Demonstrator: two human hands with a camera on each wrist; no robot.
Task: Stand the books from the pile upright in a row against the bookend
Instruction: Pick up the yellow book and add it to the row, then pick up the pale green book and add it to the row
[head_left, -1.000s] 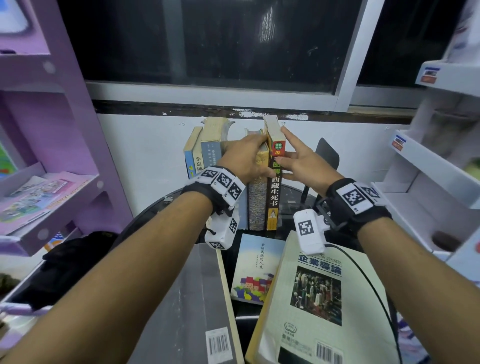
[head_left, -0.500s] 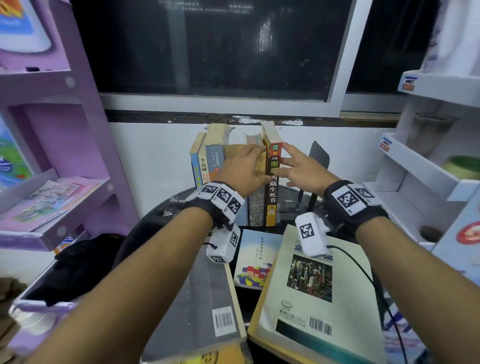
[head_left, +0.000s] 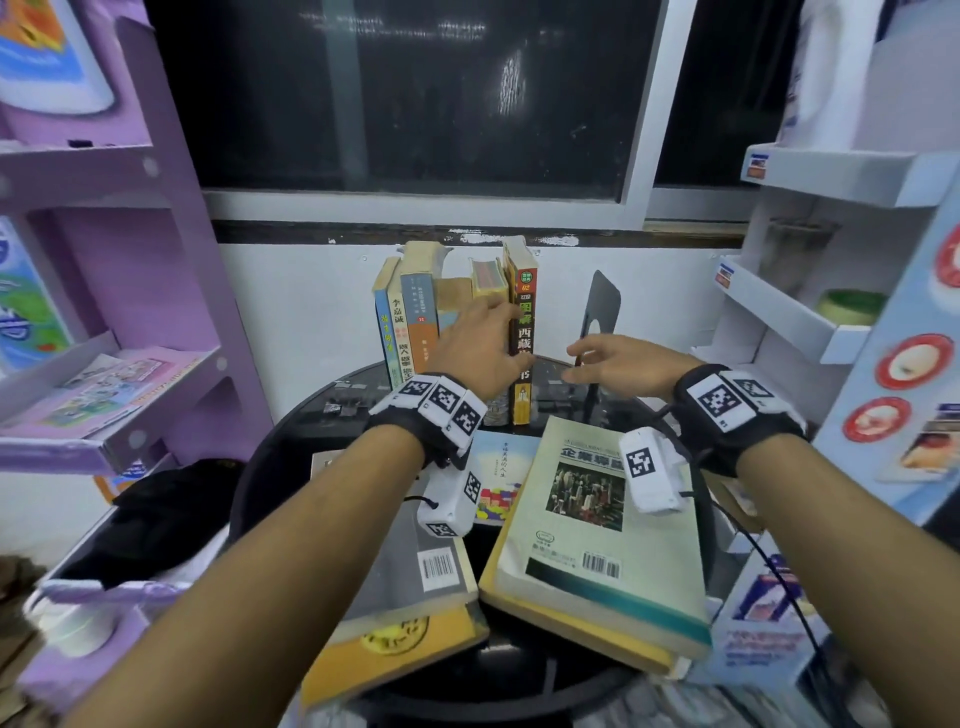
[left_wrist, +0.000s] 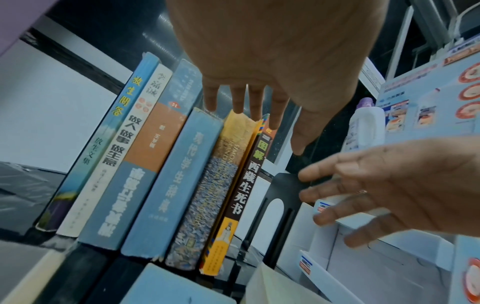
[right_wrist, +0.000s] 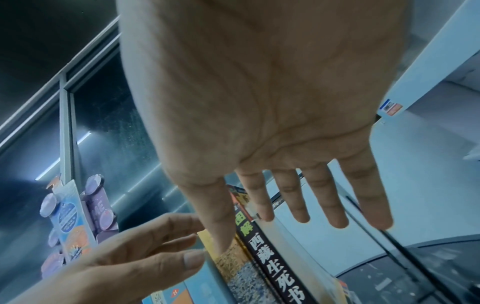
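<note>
Several books (head_left: 415, 322) stand upright in a row at the back of the round black table (head_left: 291, 447). The rightmost one has a black and orange spine (head_left: 524, 332). My left hand (head_left: 488, 338) rests its straight fingers (left_wrist: 237, 100) on the upper spines of the middle books. My right hand (head_left: 608, 358) hovers open and holds nothing, in front of the black metal bookend (head_left: 605, 306), which stands a gap to the right of the row. The pile lies in front: a pale green book (head_left: 597, 519), a grey book (head_left: 415, 582) and a small blue one (head_left: 498, 467).
A purple shelf unit (head_left: 130, 260) stands at the left and a white display rack (head_left: 810, 322) at the right, both close to the table. A window and white wall are right behind the row. A black bag (head_left: 156, 514) lies at lower left.
My right hand has left the side of the black and orange book and moved right and down, towards the bookend. My left hand has slid lower on the spines.
</note>
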